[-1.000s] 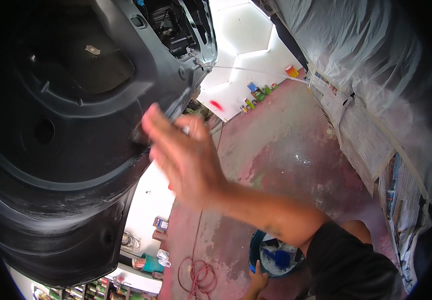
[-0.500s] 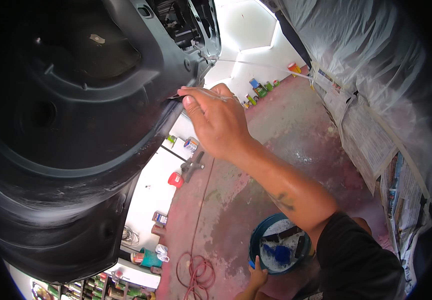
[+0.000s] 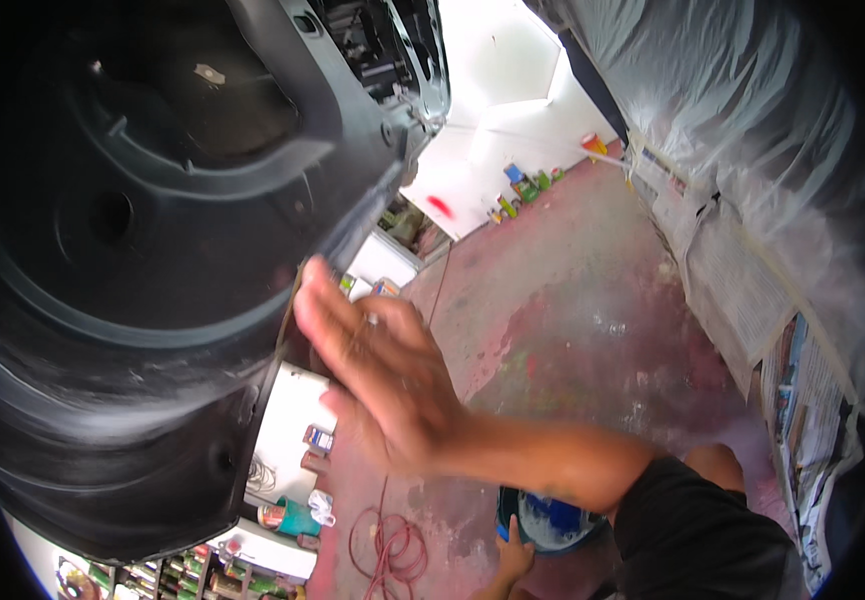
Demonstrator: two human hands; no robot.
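Note:
A big black plastic car panel (image 3: 133, 300), dusted white along its lower curve, fills the left half of the view. My right hand (image 3: 383, 385) lies flat against the panel's right edge with its fingers together. It presses a thin grey sheet there, which is almost wholly hidden under the fingers. My right forearm runs to a black sleeve at the lower right. At the bottom edge, my left hand (image 3: 508, 560) grips the rim of a blue bucket (image 3: 553, 520) that is partly hidden behind my right arm.
A car body wrapped in clear plastic and newspaper (image 3: 753, 230) stands at the right. The stained pink concrete floor (image 3: 573, 310) carries a coiled red cord (image 3: 393, 545), small paint cans (image 3: 523, 185) by the white wall, and more cans and shelves at the lower left.
My right hand has slid down along the panel's edge from the upper corner to the middle of the edge. The view has tilted slightly. My left hand stays on the bucket.

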